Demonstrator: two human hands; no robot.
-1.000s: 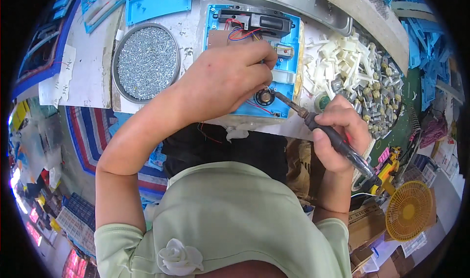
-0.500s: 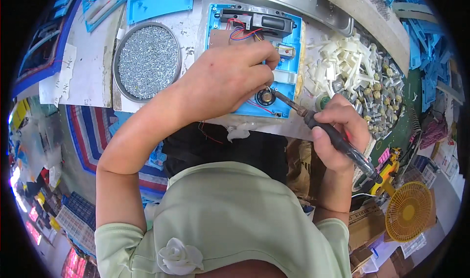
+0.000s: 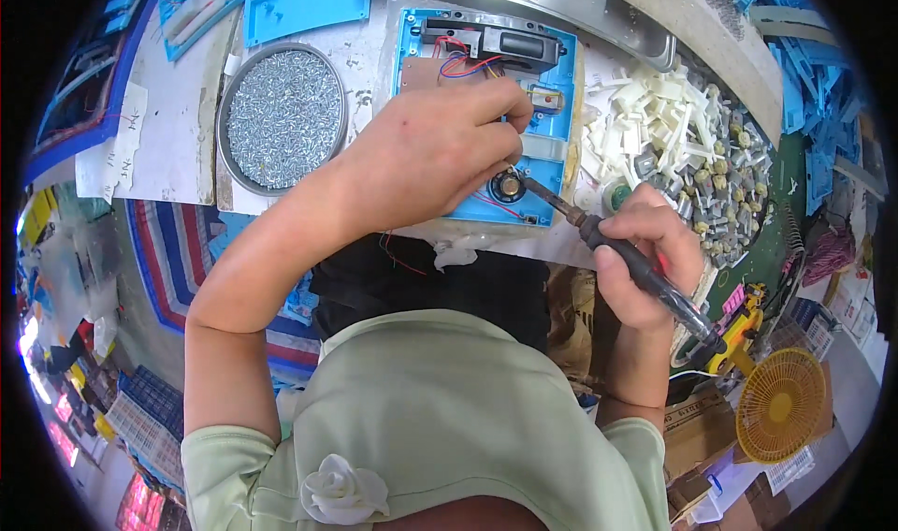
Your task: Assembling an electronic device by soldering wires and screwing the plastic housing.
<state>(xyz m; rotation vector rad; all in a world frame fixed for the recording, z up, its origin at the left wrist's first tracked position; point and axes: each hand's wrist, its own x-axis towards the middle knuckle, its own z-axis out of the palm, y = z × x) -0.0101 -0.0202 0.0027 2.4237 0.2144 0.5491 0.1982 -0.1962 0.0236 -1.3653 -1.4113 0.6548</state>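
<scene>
My right hand [image 3: 655,260] grips a soldering iron [image 3: 690,320] by its black handle. The iron's tip rests at the edge of a small round speaker [image 3: 508,187], and I cannot tell whether it touches a terminal there. The speaker sits in a light blue plastic housing [image 3: 557,168]. Over the housing, my left hand [image 3: 435,152] is closed in a pinch just above the speaker; what its fingertips hold is hidden. Behind it lie a brown circuit board [image 3: 419,72], red and blue wires [image 3: 456,63] and a black plastic compartment [image 3: 524,46], all inside the housing.
Left of the housing stands a round metal bowl [image 3: 285,119] of small screws. To the right lie piles of white plastic parts [image 3: 636,124] and small motors [image 3: 725,180]. A metal tray [image 3: 580,2] is at the back. A yellow fan [image 3: 781,405] stands at the lower right.
My right hand and the iron's handle have shifted very slightly left, with the tip staying by the speaker. My left hand is almost still.
</scene>
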